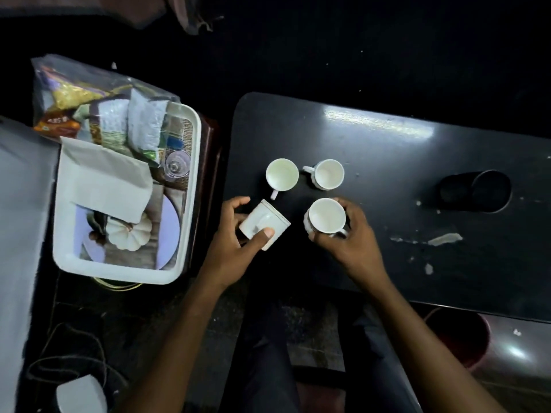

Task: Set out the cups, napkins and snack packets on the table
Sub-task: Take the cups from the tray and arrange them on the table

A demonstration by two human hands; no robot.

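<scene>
Left hand [238,234] wrapped round a tilted white cup [264,223] at frame centre; right hand [348,234] gripping an upright cup [326,216] on the dark table [387,162]; napkins [104,180] and snack packets [119,120] in the white tray [119,271] far left; two more cups [282,174] just above the hands

A: Surroundings, head view. Dark table [387,234] fills centre and right of frame, rounded corner at upper centre. Finish chipped in pale patches [444,239] at right.

B: Light?

A: One bright reflection [378,122] on the tabletop, upper right. Everything beyond the table edge is near black.

B: Floor?

A: Dark, speckled floor [307,320] at lower centre. Loose black cable [74,347] at lower left. Reddish round bin [465,341] under the table edge, lower right.

B: Left edge?

A: Pale grey surface [21,234]; can't identify it.
</scene>
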